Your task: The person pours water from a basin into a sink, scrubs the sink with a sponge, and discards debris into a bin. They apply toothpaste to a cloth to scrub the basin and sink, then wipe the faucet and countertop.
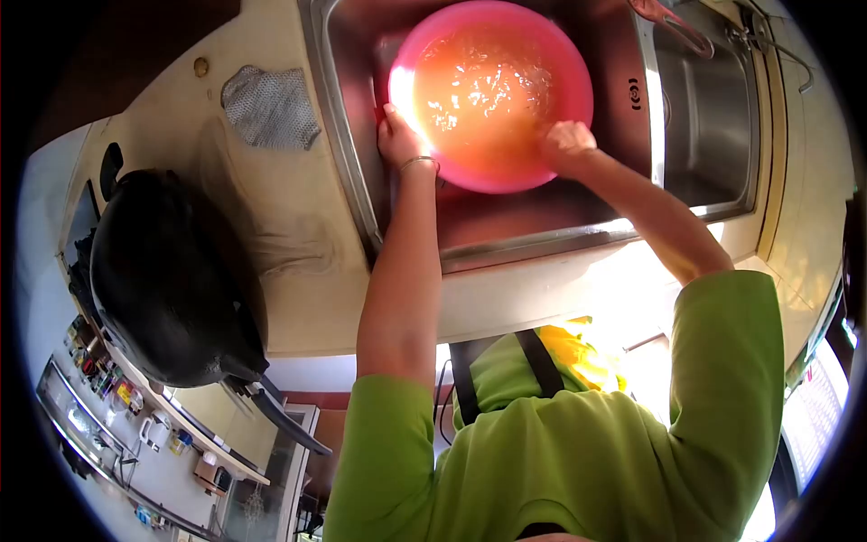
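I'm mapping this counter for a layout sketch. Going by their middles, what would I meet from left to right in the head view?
Black wok → silvery mesh cloth → left hand → pink basin → right hand → smaller sink bowl.

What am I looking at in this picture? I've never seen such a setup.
There is no machine: a person works with bare hands. One camera, worn on the head, looks forward and down, so the arms reach up from below. In the sink sits a pink basin of liquid. The left hand touches its left side; the right hand is blurred at the other, its grip unclear. On the worktop lie a grey cloth and a black pan.
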A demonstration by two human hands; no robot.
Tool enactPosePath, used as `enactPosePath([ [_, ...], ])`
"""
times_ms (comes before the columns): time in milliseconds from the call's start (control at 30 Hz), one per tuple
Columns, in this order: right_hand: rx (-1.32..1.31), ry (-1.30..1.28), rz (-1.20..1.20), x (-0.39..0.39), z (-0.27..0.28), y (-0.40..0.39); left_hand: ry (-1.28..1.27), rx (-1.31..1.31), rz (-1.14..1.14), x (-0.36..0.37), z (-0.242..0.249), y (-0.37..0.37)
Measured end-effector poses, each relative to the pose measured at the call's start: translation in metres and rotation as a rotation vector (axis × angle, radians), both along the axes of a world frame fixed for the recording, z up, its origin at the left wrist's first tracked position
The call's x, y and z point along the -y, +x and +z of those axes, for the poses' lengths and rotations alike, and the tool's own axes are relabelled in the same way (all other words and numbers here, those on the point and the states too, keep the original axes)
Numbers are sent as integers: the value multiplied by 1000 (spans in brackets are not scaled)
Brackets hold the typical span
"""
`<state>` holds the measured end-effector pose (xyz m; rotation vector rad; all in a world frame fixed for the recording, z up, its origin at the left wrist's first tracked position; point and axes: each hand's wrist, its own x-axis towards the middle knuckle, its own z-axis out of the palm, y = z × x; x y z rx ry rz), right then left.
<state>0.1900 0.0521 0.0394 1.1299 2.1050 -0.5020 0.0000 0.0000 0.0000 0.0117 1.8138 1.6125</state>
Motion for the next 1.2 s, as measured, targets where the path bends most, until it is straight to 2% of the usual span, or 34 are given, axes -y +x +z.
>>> enactPosePath([
  [33,57,-5,92,6,-5,-4,16,6,0,-4,2,1],
  [67,-25,65,-36,14,-18,-4,25,12,-3,-5,2,3],
  [100,20,-17,-29,47,-24,1,-58,57,5,27,0,14],
  [167,-219,14,75,46,-41,-7,-94,-11,31,26,2,20],
  [233,-234,15,110,37,-50,-15,-76,46,59,28,4,22],
  [300,-453,306,126,24,-70,-21,-108,46,-27,28,8,20],
  [333,-460,310,128,18,-83,-24,-129,43,-21,27,6,21],
  [400,-463,481,-49,7,-99,-30,-139,14,-42,27,3,19],
  [433,-472,487,-58,2,-102,-33,-157,-14,-67,28,2,18],
  [533,-581,422,-452,-1,-92,-41,-129,11,-31,26,3,21],
  [567,-582,432,-455,3,-85,-41,-121,10,-36,25,4,24],
  [633,-1014,462,-654,8,-66,-51,-87,16,-21,25,10,22],
  [667,-1026,467,-656,-1,-60,-57,-84,24,-23,24,13,22],
  [733,-1227,506,-605,-18,-57,-65,-109,13,-72,26,18,22],
  [833,-1277,571,-578,-20,-62,-88,-143,-47,-122,20,20,18],
  [900,-1061,312,-474,-2,-70,-91,-187,-113,-143,22,19,19],
  [967,-1078,143,-363,12,-44,-83,-208,-131,-169,25,11,18],
  [1033,-975,-72,-314,23,-14,-71,32,31,-42,19,13,20],
  [1067,-1051,-122,-268,30,-11,-64,124,116,15,17,17,22],
  [1100,-1010,-221,-276,38,-7,-58,122,116,8,20,19,20],
  [1167,-1140,-405,-383,57,2,-44,165,447,53,22,21,13],
  [1200,-1141,-400,-388,64,7,-35,253,512,132,12,34,17],
])
